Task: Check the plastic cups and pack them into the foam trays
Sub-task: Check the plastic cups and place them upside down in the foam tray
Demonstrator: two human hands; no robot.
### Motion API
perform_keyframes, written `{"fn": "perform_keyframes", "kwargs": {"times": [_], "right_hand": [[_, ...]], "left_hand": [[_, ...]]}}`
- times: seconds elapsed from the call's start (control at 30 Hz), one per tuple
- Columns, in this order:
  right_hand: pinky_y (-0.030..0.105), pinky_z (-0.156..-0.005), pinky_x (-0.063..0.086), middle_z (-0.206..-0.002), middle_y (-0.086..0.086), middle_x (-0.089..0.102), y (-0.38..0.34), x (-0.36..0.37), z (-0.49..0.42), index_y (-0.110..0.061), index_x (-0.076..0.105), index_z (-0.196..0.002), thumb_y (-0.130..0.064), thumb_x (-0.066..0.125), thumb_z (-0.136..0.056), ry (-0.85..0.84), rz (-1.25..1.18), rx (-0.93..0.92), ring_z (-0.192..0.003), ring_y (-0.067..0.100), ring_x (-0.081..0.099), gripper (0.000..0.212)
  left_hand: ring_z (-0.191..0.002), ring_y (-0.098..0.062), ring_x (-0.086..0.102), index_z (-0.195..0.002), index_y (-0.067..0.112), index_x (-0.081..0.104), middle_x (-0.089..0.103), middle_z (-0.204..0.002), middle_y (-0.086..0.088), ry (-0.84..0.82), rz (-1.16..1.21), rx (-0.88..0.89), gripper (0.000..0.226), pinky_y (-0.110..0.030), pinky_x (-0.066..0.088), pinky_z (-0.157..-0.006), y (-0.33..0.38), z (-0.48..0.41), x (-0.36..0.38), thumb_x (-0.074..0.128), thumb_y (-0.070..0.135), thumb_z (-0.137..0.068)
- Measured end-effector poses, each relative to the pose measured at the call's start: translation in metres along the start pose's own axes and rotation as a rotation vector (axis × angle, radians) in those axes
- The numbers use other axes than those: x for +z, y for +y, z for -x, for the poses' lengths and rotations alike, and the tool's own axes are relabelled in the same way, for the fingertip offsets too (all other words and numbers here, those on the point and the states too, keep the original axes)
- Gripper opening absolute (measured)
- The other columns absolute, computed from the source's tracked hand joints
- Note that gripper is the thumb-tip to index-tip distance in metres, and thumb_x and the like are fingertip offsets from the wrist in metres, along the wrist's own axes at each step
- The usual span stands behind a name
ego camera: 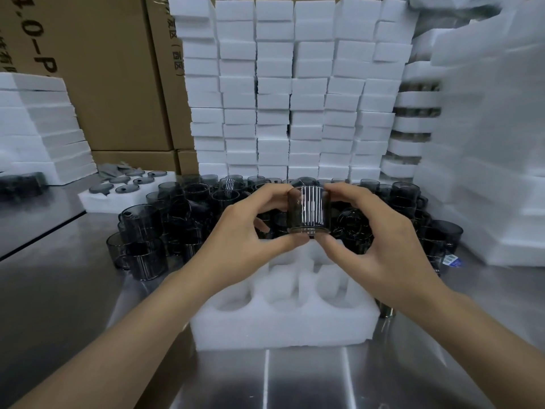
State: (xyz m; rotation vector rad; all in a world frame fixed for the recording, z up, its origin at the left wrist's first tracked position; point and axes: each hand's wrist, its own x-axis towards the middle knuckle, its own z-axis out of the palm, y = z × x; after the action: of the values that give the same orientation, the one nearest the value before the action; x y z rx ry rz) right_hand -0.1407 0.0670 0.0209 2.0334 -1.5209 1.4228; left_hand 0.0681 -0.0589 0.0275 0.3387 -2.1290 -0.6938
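Both hands on one cup. My left hand (236,234) pinches the smoked plastic cup (308,211) from its 9 o'clock side, thumb under the base and fingers over the rim. My right hand (383,240) does the same from 3 o'clock. The cup is upright and off the counter (73,290), held above the far edge of the open foam tray (283,314), with striped light reflecting off its wall. I read this as the checking step.

Tray sits dead centre, at 6 o'clock from the cup. Every pocket I can see is white and bare; the back row is partly hidden behind the hands, so I cannot tell there. So this tray looks barely begun, probably zero cups in.

Loose cup pile (177,219) spreads from 9 to 3 o'clock behind the tray, dozens, some on their sides. That is the bulk of the work left.

At 10 o'clock lies a foam sheet with grey lids (124,184). Stacked foam trays (295,98) form a wall at 12 o'clock, with cardboard boxes (103,69) at 11. At 2 o'clock a foam stack (418,113) shows dark layers between slabs, possibly packed cups; too blurred to be sure.

Left to do: finish the check, seat this cup in a pocket, repeat through the pile.
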Motion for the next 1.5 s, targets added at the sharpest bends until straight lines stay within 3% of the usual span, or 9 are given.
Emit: {"fn": "perform_keyframes", "kwargs": {"times": [0.17,0.37,0.5,0.63,0.93,1.1,1.2,1.3,1.5], "right_hand": [[0.02,-0.107,0.042,-0.125,-0.014,0.056,-0.002,0.0,0.0,-0.027,0.059,-0.142,-0.037,0.078,-0.086,0.065,0.129,-0.073,-0.123,0.009,0.056,0.06],[0.026,-0.108,0.042,-0.125,-0.013,0.05,-0.007,0.003,0.001,-0.029,0.059,-0.147,-0.036,0.077,-0.088,-0.011,0.183,-0.163,-0.12,0.012,0.052,0.063],[0.033,-0.111,0.046,-0.136,-0.017,0.059,-0.004,-0.007,-0.002,-0.039,0.059,-0.142,-0.05,0.066,-0.097,-0.101,-0.088,0.074,-0.134,0.011,0.056,0.047],[0.037,-0.093,0.061,-0.12,-0.008,0.075,-0.001,-0.011,-0.007,-0.034,0.07,-0.125,-0.033,0.066,-0.104,-0.166,-0.373,0.27,-0.115,0.015,0.072,0.022],[0.037,-0.084,0.06,-0.103,-0.003,0.079,-0.001,-0.009,-0.008,-0.018,0.073,-0.112,-0.033,0.066,-0.105,-0.206,-0.424,0.35,-0.097,0.012,0.075,0.018],[0.021,-0.071,0.051,-0.087,0.013,0.068,-0.001,-0.01,-0.01,-0.009,0.067,-0.092,-0.033,0.057,-0.103,-0.181,-0.47,0.309,-0.08,0.011,0.062,0.028],[0.015,-0.067,0.044,-0.078,-0.006,0.063,0.001,-0.011,-0.01,-0.005,0.064,-0.09,-0.028,0.052,-0.102,-0.182,-0.456,0.294,-0.074,0.003,0.056,0.028],[0.019,-0.067,0.046,-0.081,-0.005,0.064,0.001,-0.012,-0.01,-0.006,0.066,-0.095,-0.023,0.05,-0.098,-0.163,-0.458,0.29,-0.076,0.007,0.058,0.024],[0.032,-0.082,0.055,-0.098,0.003,0.076,0.002,-0.008,-0.009,-0.013,0.07,-0.106,-0.038,0.052,-0.103,0.096,-0.426,0.376,-0.097,0.018,0.073,0.031]], "left_hand": [[-0.125,-0.019,0.064,-0.147,0.046,0.056,0.068,-0.133,0.019,0.048,-0.089,0.072,0.068,-0.034,0.057,-0.082,0.003,0.002,0.001,0.088,0.04,-0.087],[-0.112,-0.017,0.068,-0.137,0.037,0.066,0.069,-0.125,0.018,0.026,-0.137,0.133,0.055,-0.013,0.046,-0.082,0.001,0.003,0.002,0.086,0.043,-0.085],[-0.117,-0.014,0.071,-0.128,0.038,0.066,0.073,-0.125,0.018,0.022,-0.059,0.049,0.049,-0.028,0.055,-0.076,0.001,0.001,0.0,0.089,0.033,-0.085],[-0.116,-0.013,0.072,-0.124,0.038,0.065,0.076,-0.122,0.016,-0.028,0.021,0.002,0.051,-0.029,0.054,-0.07,0.001,0.0,0.0,0.092,0.023,-0.083],[-0.104,-0.016,0.075,-0.108,0.041,0.068,0.075,-0.113,0.011,-0.152,0.025,-0.083,0.046,-0.033,0.056,-0.073,0.01,0.001,-0.002,0.094,0.049,-0.071],[-0.107,-0.015,0.076,-0.12,0.046,0.07,0.076,-0.12,0.011,-0.254,0.161,-0.114,0.047,-0.034,0.059,-0.079,0.021,0.001,0.002,0.089,0.054,-0.077],[-0.113,-0.017,0.074,-0.125,0.045,0.07,0.074,-0.125,0.009,-0.298,0.191,-0.119,0.041,-0.031,0.057,-0.078,0.026,0.002,0.001,0.083,0.052,-0.087],[-0.114,-0.013,0.072,-0.105,0.038,0.077,0.072,-0.117,0.011,-0.288,0.154,-0.107,0.014,-0.028,0.054,-0.076,0.027,0.002,0.003,0.082,0.042,-0.092],[-0.134,0.005,0.055,-0.086,0.045,0.08,0.057,-0.144,0.027,-0.338,0.022,-0.102,0.009,-0.028,0.049,-0.104,0.038,0.007,0.013,0.083,0.051,-0.081]]}}
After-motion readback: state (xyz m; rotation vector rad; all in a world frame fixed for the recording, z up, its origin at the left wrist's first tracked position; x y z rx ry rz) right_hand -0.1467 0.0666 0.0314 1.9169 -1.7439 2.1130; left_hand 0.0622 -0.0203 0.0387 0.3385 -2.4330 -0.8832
